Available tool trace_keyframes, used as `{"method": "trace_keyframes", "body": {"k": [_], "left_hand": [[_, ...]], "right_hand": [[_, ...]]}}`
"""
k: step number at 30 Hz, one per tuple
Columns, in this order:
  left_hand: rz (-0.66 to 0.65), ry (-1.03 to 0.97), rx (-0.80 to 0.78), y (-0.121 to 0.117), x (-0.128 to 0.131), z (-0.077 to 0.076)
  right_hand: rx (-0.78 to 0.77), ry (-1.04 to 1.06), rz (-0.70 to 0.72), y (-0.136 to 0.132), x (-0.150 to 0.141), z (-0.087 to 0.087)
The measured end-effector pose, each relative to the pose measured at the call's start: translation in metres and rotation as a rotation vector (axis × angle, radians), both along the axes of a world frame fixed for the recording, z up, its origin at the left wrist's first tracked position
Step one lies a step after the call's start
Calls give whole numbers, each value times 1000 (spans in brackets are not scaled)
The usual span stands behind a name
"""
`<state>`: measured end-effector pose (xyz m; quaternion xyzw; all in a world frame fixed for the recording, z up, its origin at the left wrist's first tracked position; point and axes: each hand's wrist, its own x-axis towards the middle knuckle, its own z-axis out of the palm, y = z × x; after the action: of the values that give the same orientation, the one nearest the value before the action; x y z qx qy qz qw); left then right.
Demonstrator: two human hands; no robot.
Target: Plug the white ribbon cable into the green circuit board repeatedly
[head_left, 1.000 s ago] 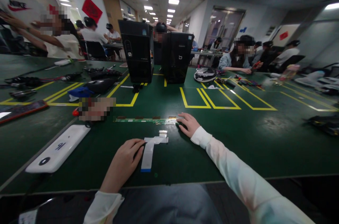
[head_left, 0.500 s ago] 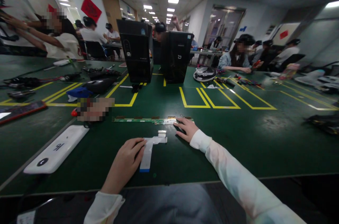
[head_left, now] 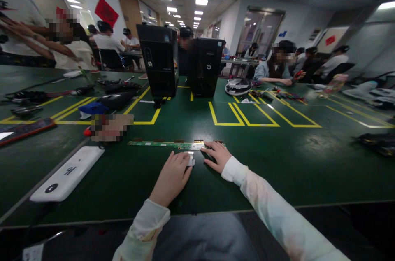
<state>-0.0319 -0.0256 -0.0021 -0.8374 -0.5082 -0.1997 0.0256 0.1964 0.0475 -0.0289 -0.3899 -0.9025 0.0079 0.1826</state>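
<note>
A white flat ribbon cable (head_left: 191,162) lies on the green table, its right end with a small connector showing. My left hand (head_left: 171,176) lies over most of the cable, fingers stretched forward and resting on it; the thumb and index finger are apart beside the connector end. Just beyond is a long, narrow green circuit board (head_left: 160,144), lying crosswise. My right hand (head_left: 217,154) rests on the board's right part with its fingers spread, covering some of it.
Two black computer towers (head_left: 159,63) stand farther back. At left lies a white case (head_left: 68,174) with a dark round spot. A dark bundle (head_left: 376,143) sits at right. Yellow tape (head_left: 182,122) marks the green table. Other people sit behind.
My left hand has moved right and forward over the ribbon cable, covering its long strip. The circuit board appears slightly nearer and shifted left. My right hand stays on the board.
</note>
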Motion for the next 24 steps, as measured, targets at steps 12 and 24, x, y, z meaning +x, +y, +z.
{"method": "trace_keyframes", "body": {"k": [12, 24], "left_hand": [[92, 32, -35, -9, 38, -1], [140, -10, 24, -6, 43, -18]], "right_hand": [[19, 10, 14, 6, -1, -4], [9, 2, 45, 5, 1, 0]]}}
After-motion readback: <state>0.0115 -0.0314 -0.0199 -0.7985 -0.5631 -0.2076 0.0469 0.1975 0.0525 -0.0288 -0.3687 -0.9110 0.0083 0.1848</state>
